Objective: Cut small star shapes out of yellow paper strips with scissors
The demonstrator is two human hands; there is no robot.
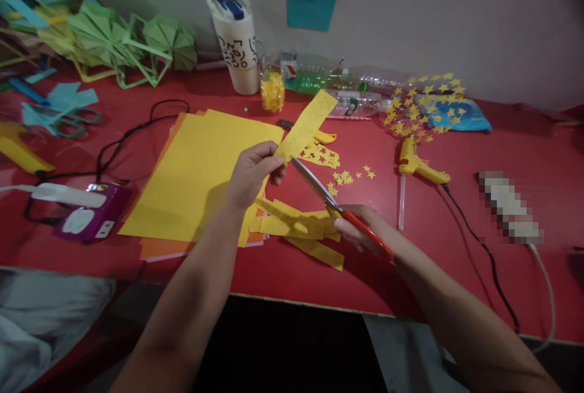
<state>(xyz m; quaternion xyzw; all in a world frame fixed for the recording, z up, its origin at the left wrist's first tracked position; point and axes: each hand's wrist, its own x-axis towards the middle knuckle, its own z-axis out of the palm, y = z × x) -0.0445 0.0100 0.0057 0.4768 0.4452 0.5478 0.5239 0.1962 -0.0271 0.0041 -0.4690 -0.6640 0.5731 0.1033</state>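
Note:
My left hand pinches the lower end of a yellow paper strip, which slants up to the right and carries faint drawn star outlines. Red-handled scissors are in my right hand; their blade tips meet the strip's lower edge close to my left fingers. Below the scissors lie several yellow strips on the red table. Small cut-out stars are scattered just beyond the blades, beside a yellow scrap with star-shaped holes. Yellow sheets sit stacked over orange ones at the left.
A yellow glue gun stands at the right, with a blurred-out device beyond it. At the back are a white tumbler, a cup of yellow pieces and plastic bottles. A purple power box with cords lies left.

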